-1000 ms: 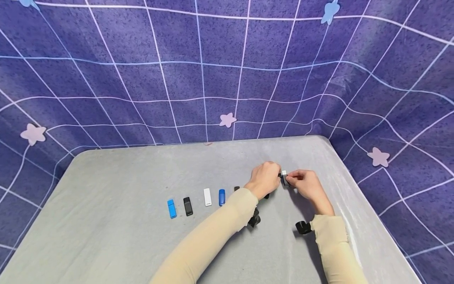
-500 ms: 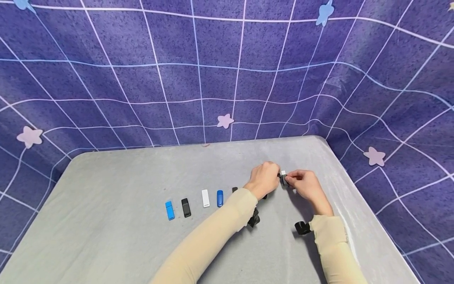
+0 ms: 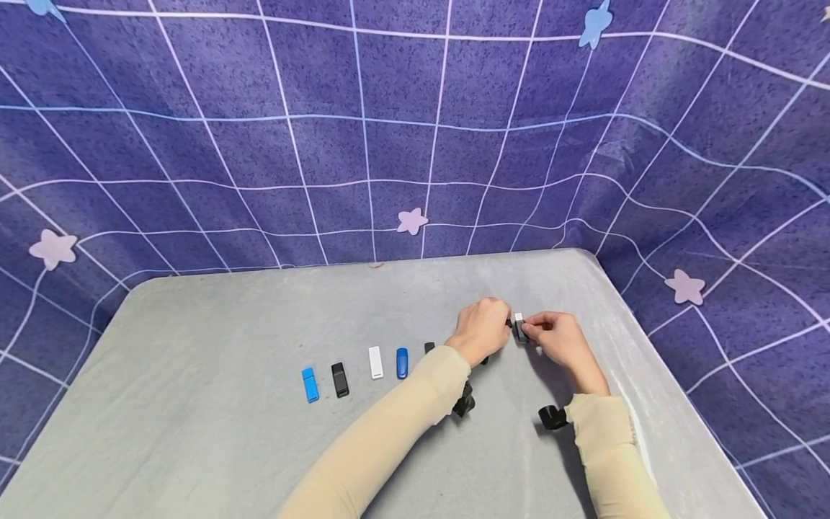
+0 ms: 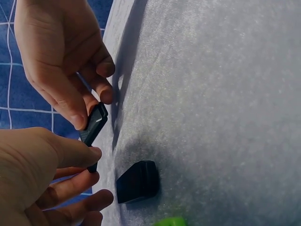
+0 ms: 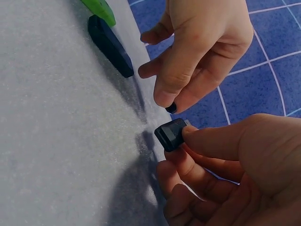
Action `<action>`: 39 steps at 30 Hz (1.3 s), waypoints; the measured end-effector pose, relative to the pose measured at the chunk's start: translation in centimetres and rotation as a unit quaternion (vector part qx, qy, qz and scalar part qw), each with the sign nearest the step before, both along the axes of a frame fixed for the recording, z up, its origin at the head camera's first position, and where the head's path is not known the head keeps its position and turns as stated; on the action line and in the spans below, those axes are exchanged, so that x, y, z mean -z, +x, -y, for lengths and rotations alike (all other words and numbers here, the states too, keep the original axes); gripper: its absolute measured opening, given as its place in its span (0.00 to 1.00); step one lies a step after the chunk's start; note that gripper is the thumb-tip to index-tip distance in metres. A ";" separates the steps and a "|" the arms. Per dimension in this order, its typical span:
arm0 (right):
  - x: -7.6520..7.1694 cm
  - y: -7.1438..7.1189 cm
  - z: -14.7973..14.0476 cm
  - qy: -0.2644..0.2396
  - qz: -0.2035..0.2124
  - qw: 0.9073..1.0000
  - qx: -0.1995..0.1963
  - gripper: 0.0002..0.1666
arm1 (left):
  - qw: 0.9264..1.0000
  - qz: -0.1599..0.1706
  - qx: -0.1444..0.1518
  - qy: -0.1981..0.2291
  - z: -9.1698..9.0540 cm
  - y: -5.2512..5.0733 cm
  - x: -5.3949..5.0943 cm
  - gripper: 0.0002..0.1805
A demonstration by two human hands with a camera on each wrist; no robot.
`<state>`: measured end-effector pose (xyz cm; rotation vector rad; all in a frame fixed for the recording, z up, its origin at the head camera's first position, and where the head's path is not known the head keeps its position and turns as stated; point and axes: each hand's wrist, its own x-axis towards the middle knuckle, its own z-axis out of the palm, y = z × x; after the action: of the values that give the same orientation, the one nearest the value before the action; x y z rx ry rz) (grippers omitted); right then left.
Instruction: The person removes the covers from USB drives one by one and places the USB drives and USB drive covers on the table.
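Black on grey, head view: pinching stick sideways in right hand, probably leaving plug bare toward twelve o'clock; pinching cap-like piece in left hand, at ten.

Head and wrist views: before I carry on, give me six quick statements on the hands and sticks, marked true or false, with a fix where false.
1. The right hand pinches a dark stick. True.
2. The left hand is empty. False: the left hand pinches a small black piece.
3. In the head view, the white stick lies between a black stick and the dark blue stick. True.
4. The light blue stick is rightmost in that view. False: the light blue stick is leftmost.
5. The dark stick's plug is covered. False: the plug is bare.
6. The right wrist view shows a green object. True.
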<state>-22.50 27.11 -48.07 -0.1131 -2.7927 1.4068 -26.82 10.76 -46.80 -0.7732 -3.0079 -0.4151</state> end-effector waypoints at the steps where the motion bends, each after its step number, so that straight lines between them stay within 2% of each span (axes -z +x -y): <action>1: 0.1 0.0 0.0 0.000 0.002 1.000 0.000 0.12 | 1.000 0.000 0.000 0.000 0.0 0.0 0.0 0.04; 13: 0.3 0.1 0.1 -0.004 0.015 1.000 0.005 0.12 | 1.000 0.012 0.004 -0.007 0.3 0.0 0.5 0.04; 32: 0.1 0.1 0.5 -0.004 0.015 1.000 0.007 0.12 | 1.000 -0.007 0.022 -0.008 0.1 0.2 1.0 0.04; 39: 0.3 0.1 0.5 0.012 0.022 1.000 0.008 0.12 | 1.000 -0.015 0.024 -0.014 0.0 0.1 1.2 0.05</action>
<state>-22.43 26.61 -48.34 -0.1691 -2.8369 1.3838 -26.73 10.73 -47.99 -0.8467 -2.9802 -0.3589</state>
